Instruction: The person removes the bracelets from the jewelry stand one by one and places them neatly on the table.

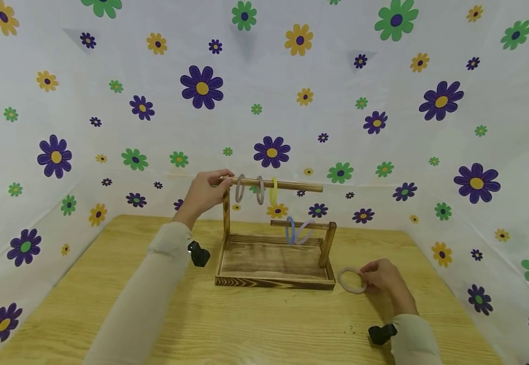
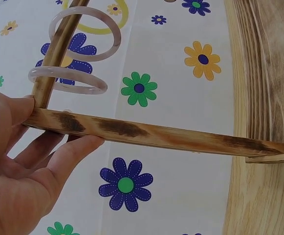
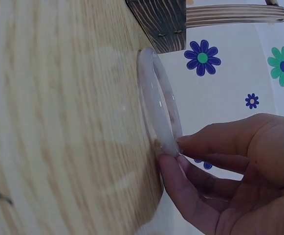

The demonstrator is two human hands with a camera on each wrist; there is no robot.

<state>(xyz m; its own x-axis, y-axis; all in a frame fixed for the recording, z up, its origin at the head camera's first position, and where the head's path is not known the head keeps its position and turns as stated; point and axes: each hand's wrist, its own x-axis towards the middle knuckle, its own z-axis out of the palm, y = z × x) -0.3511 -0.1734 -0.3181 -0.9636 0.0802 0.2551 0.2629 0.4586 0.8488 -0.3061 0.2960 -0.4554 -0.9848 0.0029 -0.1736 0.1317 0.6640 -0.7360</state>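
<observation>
A wooden bangle stand (image 1: 275, 284) with two rods stands on the table. My left hand (image 1: 207, 193) grips the left post (image 2: 146, 133) at its top corner, thumb on one side and fingers on the other. Beside those fingers, two greyish bangles (image 1: 260, 190) and a yellow bangle (image 1: 274, 191) hang from the upper rod (image 1: 301, 186). The lower rod (image 1: 279, 223) carries a blue bangle (image 1: 290, 231) and a lilac bangle (image 1: 309, 232). Right of the tray, my right hand (image 1: 385, 281) pinches a pale, marbled bangle (image 3: 157, 98) by its edge, close over the table.
The wood-grain table (image 1: 264, 324) extends around the stand. Behind it and at both sides hangs a white cloth (image 1: 164, 121) printed with flowers. Black wrist cameras (image 1: 199, 254) sit by both sleeves. Small dark specks (image 1: 350, 330) mark the tabletop near the right wrist.
</observation>
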